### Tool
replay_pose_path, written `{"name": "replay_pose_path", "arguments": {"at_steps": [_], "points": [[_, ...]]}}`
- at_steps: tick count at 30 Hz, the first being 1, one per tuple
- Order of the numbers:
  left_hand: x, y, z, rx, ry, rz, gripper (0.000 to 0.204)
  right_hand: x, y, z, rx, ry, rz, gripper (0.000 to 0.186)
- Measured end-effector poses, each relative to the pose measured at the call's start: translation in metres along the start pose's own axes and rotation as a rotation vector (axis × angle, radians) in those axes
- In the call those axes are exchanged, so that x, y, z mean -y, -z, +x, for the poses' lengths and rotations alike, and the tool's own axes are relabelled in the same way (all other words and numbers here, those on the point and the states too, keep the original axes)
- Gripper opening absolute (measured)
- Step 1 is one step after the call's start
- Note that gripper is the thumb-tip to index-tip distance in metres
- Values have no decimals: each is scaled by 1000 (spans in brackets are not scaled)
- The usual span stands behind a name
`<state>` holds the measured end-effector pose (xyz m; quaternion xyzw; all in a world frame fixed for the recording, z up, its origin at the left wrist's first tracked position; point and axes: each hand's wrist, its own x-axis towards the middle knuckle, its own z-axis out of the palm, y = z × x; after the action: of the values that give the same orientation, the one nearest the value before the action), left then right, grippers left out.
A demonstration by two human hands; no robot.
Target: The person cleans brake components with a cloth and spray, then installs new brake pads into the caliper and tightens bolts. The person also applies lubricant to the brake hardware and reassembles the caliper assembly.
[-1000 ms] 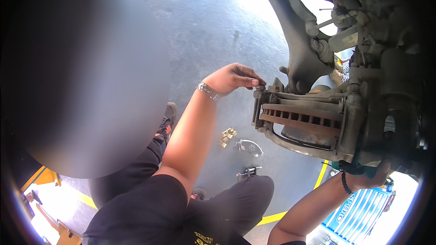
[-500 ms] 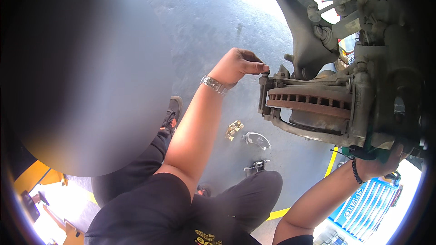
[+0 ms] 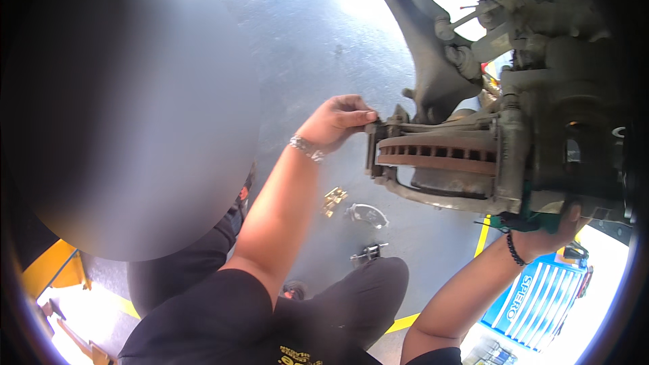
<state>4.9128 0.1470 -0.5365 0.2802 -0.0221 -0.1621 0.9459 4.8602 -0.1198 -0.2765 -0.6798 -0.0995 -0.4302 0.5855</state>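
A rusty vented brake disc sits inside a metal brake caliper bracket on the right. At the bracket's upper left end, my left hand is closed in a pinch, thumb and fingertips against a small upright part. Below the dark hub end, my right hand reaches up beside something dark green. Its fingers are mostly hidden in shadow, so its grip is unclear. On the floor beneath lie a curved brake pad, a gold-coloured metal piece and a dark metal part.
A heavy suspension arm rises behind the disc, with other underbody parts around it. A blue tool cabinet stands at lower right, near a yellow floor line. My bent knee is below the bracket. A large blurred patch covers the upper left.
The whole view has shifted, so the disc, bracket and floor parts appear further left. Both hands keep their places, the left at the bracket end and the right under the hub.
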Motion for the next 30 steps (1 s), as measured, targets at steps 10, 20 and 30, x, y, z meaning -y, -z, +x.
{"name": "replay_pose_path", "arguments": {"at_steps": [10, 20, 30], "points": [[-13, -7, 4, 11, -13, 201, 9, -18, 52, 9, 134, 237, -238, 49], [-64, -80, 7, -276, -472, 681, 30, -19, 55, 2, 271, 345, -241, 50], [-199, -259, 4, 126, -1051, 462, 62, 41, -24, 14, 487, 206, -231, 53]]}}
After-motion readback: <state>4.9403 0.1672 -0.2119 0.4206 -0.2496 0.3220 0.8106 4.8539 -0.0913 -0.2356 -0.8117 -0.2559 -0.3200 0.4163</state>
